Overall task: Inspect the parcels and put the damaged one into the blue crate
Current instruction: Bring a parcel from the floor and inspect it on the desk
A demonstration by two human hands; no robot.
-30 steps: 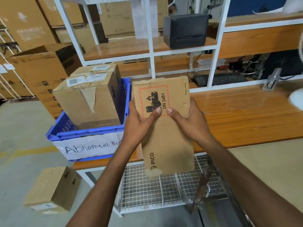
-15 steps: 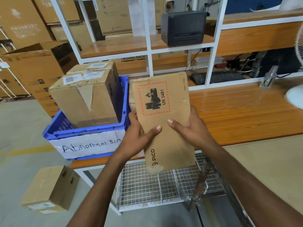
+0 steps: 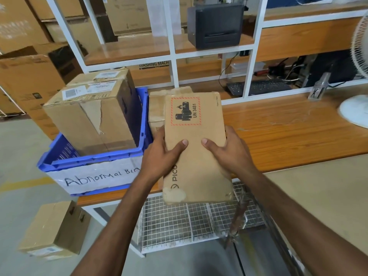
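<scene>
I hold a flat brown parcel (image 3: 196, 156) upright over the front edge of the wooden bench; it bears a red-bordered UN 3481 battery label and the word PICO, and its lower corners look scuffed and torn. My left hand (image 3: 161, 156) grips its left edge, thumb across the face. My right hand (image 3: 229, 154) grips the right edge the same way. The blue crate (image 3: 95, 162), labelled "Abnormal Bin", stands just left of the parcel with two cardboard boxes (image 3: 93, 116) in it, the front one with torn tape.
Another brown parcel (image 3: 157, 108) stands on the wooden bench (image 3: 288, 136) behind the held one. A white wire basket (image 3: 189, 224) sits under the bench. A cardboard box (image 3: 53, 230) lies on the floor at left. A white fan (image 3: 356, 108), keyboard and printer stand farther back.
Both hands have slid down the parcel's sides from near the label to its middle, and the parcel has tilted slightly more upright. The view has shifted a little.
</scene>
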